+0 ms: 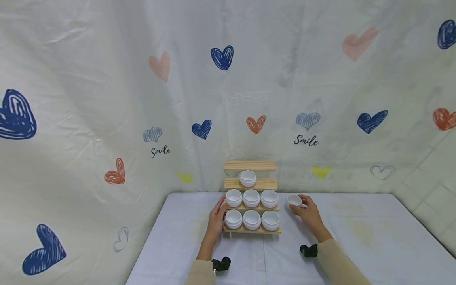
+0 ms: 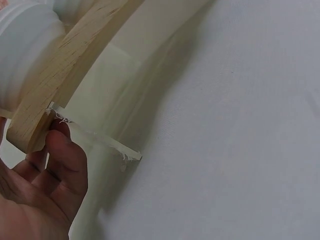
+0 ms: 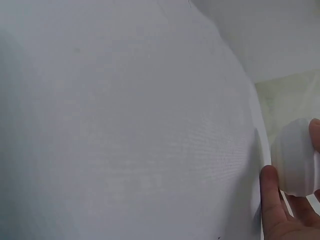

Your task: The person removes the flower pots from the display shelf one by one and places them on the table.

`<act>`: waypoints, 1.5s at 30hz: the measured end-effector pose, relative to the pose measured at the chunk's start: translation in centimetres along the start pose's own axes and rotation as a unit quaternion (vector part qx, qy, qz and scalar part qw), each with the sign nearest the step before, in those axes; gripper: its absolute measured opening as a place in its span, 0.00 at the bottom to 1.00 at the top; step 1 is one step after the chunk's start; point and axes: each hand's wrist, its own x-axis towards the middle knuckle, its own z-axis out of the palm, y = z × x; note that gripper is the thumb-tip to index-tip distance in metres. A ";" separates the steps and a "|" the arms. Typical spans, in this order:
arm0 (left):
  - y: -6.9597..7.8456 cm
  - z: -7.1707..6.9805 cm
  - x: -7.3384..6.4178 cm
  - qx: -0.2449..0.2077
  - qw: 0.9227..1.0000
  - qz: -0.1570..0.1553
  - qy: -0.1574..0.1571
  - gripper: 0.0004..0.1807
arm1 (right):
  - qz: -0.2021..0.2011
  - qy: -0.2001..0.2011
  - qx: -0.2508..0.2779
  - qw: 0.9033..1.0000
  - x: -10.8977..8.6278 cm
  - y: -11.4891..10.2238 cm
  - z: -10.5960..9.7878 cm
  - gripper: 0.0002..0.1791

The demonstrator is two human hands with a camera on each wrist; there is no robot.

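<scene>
A tiered wooden rack (image 1: 261,183) stands near the back of the table, carrying several small white bowls. Three bowls fill each of the two lower tiers, one bowl (image 1: 247,178) sits on the tier above, and the top tier (image 1: 250,166) is bare. My left hand (image 1: 215,218) grips the rack's left side; up close, its fingers curl at the end of a wooden shelf (image 2: 65,67). To the right of the rack, my right hand (image 1: 309,211) holds another white bowl (image 1: 293,200) between thumb and fingers. That bowl (image 3: 295,160) is partly cut off in the right wrist view.
A white cloth covers the table (image 1: 356,237). Behind it hangs a pale curtain (image 1: 270,79) printed with hearts and "Smile". Black wrist devices (image 1: 308,250) are at both sleeves. A thin white leg (image 2: 100,137) supports the rack.
</scene>
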 end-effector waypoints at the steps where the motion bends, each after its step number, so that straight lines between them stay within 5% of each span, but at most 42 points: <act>1: -0.2 0.1 0.1 0.000 1.000 0.000 0.002 0.28 | 0.002 -0.001 -0.001 1.000 0.1 0.0 0.0 0.42; 9: -3.3 0.4 1.7 0.015 1.000 -0.008 0.017 0.27 | -0.011 0.005 0.005 1.000 0.6 0.3 -0.2 0.42; 17: -0.2 0.1 0.0 0.005 1.000 -0.008 -0.011 0.27 | -0.014 0.007 0.021 1.000 0.7 0.7 -0.3 0.42; 27: 0.3 0.2 -0.4 0.027 1.000 -0.008 -0.007 0.27 | -0.008 0.009 0.024 1.000 0.7 1.5 0.3 0.43; 37: -3.2 0.3 1.4 0.030 0.999 -0.004 0.018 0.27 | 0.003 0.006 0.032 0.999 0.8 1.1 0.2 0.44; 45: -3.6 0.3 1.5 0.032 0.999 0.006 0.025 0.28 | 0.000 0.004 0.049 0.999 0.7 0.8 0.2 0.42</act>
